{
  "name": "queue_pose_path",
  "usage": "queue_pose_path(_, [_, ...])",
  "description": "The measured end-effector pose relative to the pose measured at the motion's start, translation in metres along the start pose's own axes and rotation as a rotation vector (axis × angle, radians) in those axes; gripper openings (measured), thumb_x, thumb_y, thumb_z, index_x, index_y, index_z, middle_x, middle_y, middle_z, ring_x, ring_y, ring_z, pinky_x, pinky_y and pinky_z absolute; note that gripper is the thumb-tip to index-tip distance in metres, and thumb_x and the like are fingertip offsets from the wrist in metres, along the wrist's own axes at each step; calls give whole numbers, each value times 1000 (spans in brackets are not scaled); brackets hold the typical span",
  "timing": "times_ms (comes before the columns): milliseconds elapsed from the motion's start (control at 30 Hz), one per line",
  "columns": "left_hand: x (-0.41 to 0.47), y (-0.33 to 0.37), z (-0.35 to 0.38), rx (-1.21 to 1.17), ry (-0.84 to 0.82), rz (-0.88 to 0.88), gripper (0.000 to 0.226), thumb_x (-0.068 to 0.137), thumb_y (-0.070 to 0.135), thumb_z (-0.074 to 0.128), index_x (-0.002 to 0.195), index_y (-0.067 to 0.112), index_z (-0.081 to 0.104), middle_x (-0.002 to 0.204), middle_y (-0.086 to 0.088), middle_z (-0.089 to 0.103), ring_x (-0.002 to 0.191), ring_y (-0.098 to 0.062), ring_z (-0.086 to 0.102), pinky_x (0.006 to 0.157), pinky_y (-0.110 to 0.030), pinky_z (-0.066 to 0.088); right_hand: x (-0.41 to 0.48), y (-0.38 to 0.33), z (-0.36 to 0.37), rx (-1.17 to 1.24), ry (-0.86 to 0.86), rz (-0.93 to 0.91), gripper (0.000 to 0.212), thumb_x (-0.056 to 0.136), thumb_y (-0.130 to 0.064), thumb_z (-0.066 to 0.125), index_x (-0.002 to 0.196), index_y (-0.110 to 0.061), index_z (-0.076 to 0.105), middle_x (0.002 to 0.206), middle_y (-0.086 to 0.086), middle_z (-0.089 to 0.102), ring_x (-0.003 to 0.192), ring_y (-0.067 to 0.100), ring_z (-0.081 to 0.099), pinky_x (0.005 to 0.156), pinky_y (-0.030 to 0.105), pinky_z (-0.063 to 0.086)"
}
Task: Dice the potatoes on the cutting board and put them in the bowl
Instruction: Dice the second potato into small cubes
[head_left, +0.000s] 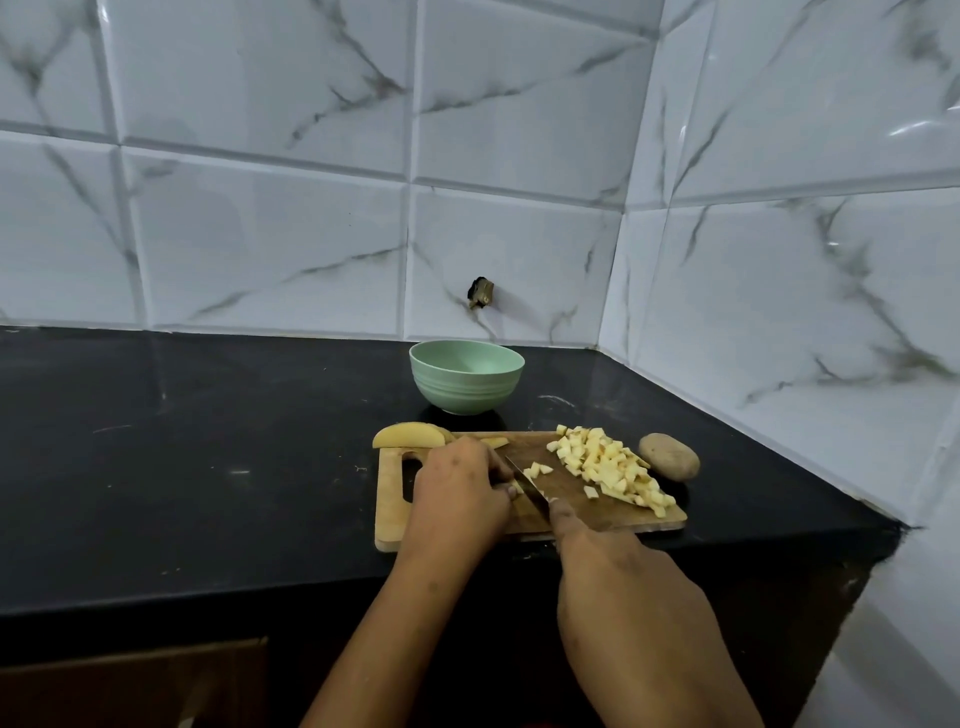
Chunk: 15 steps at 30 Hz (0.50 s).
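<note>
The left hand (460, 486) pins a potato piece (515, 489) on the board (389, 519). The right hand (613, 566) grips the knife (527, 486). The bowl (466, 375) stands at 12 o'clock.

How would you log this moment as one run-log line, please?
stage: dicing | left hand: holds potato piece | right hand: grips knife | diced pile: on cutting board | bowl: looks empty

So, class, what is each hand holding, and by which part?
Right hand grips the knife by its handle; left hand holds a potato piece from above.
</note>
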<state>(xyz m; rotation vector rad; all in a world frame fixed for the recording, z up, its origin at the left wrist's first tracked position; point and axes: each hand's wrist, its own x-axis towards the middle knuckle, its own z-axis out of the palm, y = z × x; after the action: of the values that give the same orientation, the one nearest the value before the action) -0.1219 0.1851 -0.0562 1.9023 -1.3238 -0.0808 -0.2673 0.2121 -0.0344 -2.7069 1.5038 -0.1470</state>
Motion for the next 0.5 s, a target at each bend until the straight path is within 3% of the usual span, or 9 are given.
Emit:
queue_pose_path(200, [0, -1, -1, 2, -25, -13, 15, 86, 18, 68, 99, 23, 73, 103, 9, 68, 95, -7, 59, 90, -25, 48, 19, -5, 12, -17, 98, -17, 65, 97, -7, 41, 153, -22, 10, 118, 3, 59, 103, 20, 59, 69, 30, 41])
queue_pose_path(400, [-5, -1, -3, 23, 56, -34, 12, 84, 27, 70, 95, 24, 74, 95, 10, 70, 78, -1, 53, 71, -16, 40, 22, -2, 2, -19, 105, -28, 66, 97, -10, 44, 152, -27, 11, 120, 3, 56, 104, 19, 58, 71, 29, 43])
queue_pose_path(500, [-4, -1, -3, 32, 52, -47, 13, 84, 27, 70, 97, 23, 74, 96, 9, 70, 79, -2, 53, 71, -17, 40, 11, 0, 0, -4, 150, -48, 61, 98, -11, 40, 151, -29, 15, 115, 0, 57, 102, 18, 58, 68, 28, 43])
